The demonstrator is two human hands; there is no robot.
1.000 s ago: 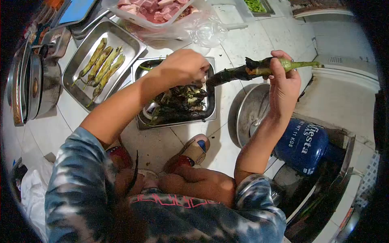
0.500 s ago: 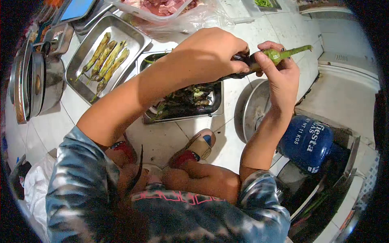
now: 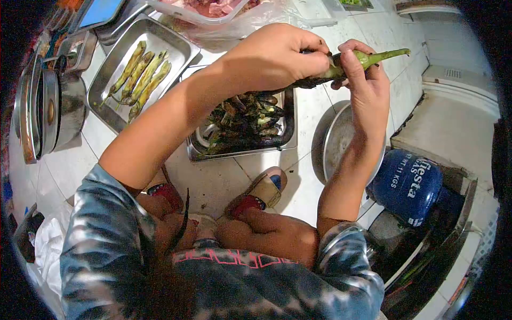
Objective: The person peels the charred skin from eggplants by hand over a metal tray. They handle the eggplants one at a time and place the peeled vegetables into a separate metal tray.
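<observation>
A charred eggplant (image 3: pixel 336 73) is held up above the trays, its green stem pointing right. My right hand (image 3: pixel 367 80) grips it near the stem, thumb on top. At the blackened body, my left hand (image 3: pixel 285 56) pinches the dark skin between thumb and fingers; part of the eggplant is hidden behind this hand. Pale green flesh shows between the two hands. Below them, a metal tray (image 3: pixel 250 154) holds a heap of blackened eggplants and skin scraps (image 3: pixel 250 120). To its left, another metal tray (image 3: pixel 184 50) carries several peeled eggplants (image 3: pixel 144 80).
A clear plastic tub (image 3: pixel 210 20) of raw meat stands at the top. On the left are stacked metal pots (image 3: pixel 66 106). A round metal lid or pan (image 3: pixel 333 144) and a blue gas cylinder (image 3: pixel 405 184) are on the right. My feet rest on the tiled floor (image 3: pixel 298 170).
My left hand has shifted slightly up, with its fingers pinching the skin. More pale flesh shows on the eggplant, and its stem sits a little higher.
</observation>
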